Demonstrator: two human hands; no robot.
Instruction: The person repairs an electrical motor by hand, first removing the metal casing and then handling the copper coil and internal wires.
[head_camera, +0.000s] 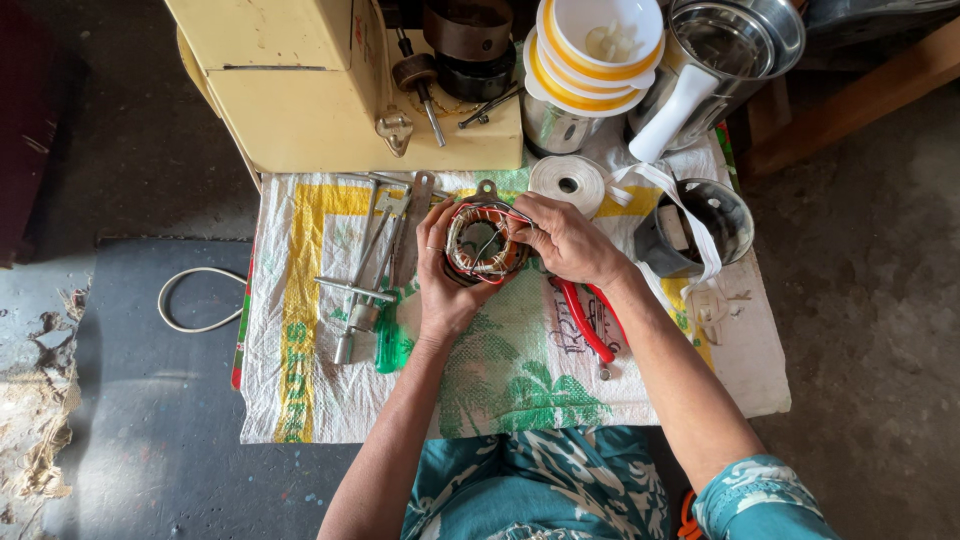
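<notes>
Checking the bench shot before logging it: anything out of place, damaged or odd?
Nothing looks damaged or spilled. The left hand cups a copper-wound stator and the right hand works its wires. White tape trails loose off the roll across a steel jar. Red-handled pliers lie partly under the right wrist.

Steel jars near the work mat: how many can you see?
3. One large steel jar with a white handle at top right, one smaller jar at the mat's right edge, one under the stacked bowls. Others may be hidden.
</notes>
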